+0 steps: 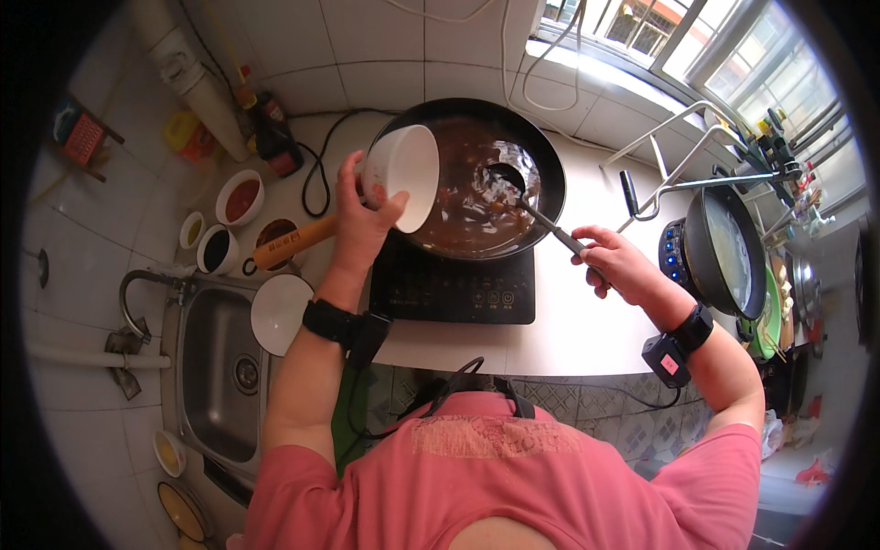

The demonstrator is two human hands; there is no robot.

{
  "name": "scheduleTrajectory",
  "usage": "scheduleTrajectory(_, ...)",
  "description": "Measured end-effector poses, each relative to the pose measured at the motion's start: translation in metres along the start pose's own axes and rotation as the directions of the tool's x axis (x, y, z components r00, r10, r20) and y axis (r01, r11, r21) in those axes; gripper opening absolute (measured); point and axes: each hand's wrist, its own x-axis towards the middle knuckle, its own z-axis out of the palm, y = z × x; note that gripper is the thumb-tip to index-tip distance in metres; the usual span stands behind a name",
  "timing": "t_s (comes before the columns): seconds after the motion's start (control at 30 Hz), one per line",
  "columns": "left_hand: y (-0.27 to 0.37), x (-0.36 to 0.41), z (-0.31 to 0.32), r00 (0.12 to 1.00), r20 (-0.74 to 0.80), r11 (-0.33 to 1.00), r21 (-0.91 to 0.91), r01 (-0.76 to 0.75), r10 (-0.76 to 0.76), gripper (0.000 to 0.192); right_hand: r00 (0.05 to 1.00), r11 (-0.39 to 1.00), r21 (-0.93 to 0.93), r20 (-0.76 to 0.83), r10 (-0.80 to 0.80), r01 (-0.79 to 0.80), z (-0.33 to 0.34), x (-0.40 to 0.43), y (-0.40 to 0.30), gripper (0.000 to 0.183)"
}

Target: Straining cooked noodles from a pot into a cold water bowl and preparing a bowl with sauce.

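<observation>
My left hand (pixel 368 223) grips a white bowl (pixel 414 180), tilted over the left side of a black wok (pixel 548 148). The bowl's inside looks white and bare. Glossy reddish-brown liquid (pixel 457 210) fills the wok, with small pieces in it. In my right hand (pixel 615 265) is the handle of a metal ladle (pixel 558 232), whose dark head dips into the liquid. Beneath the wok sits a black induction cooker (pixel 447 295). The wok's wooden handle (pixel 295 242) points left and passes behind my left wrist.
Small bowls of red sauce (pixel 240 197) and dark liquid (pixel 217 249) stand at left, near a sauce bottle (pixel 278 141). A white bowl (pixel 278 313) overlaps the steel sink's (pixel 220 371) edge. At right are a white metal rack (pixel 677 172) and a second pan (pixel 729 240).
</observation>
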Motion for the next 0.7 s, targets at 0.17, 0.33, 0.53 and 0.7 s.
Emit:
scheduleTrajectory(0.17, 0.007, -0.004, -0.005, 0.838, 0.133, 0.585, -0.658, 0.475, -0.530, 0.062, 0.995, 0.953, 0.293, 0.090, 0.048, -0.073, -0.004, -0.007, -0.006, 0.032)
scheduleTrajectory(0.33, 0.011, -0.003, -0.012, 0.810, 0.178, 0.533, -0.672, 0.515, -0.558, 0.060, 0.980, 0.919, 0.374, 0.192, 0.050, -0.120, -0.012, -0.019, -0.025, 0.029)
scheduleTrajectory(0.53, 0.017, -0.004, -0.011, 0.813, 0.201, 0.491, -0.710, 0.505, -0.546, 0.059, 0.985, 0.946, 0.318, 0.169, 0.014, -0.068, -0.023, -0.043, -0.054, 0.031)
scheduleTrajectory(0.7, 0.007, -0.001, -0.004, 0.794, 0.249, 0.447, -0.716, 0.537, -0.555, 0.051, 0.993, 0.967, 0.255, 0.112, -0.026, -0.003, -0.026, -0.059, -0.081, 0.032)
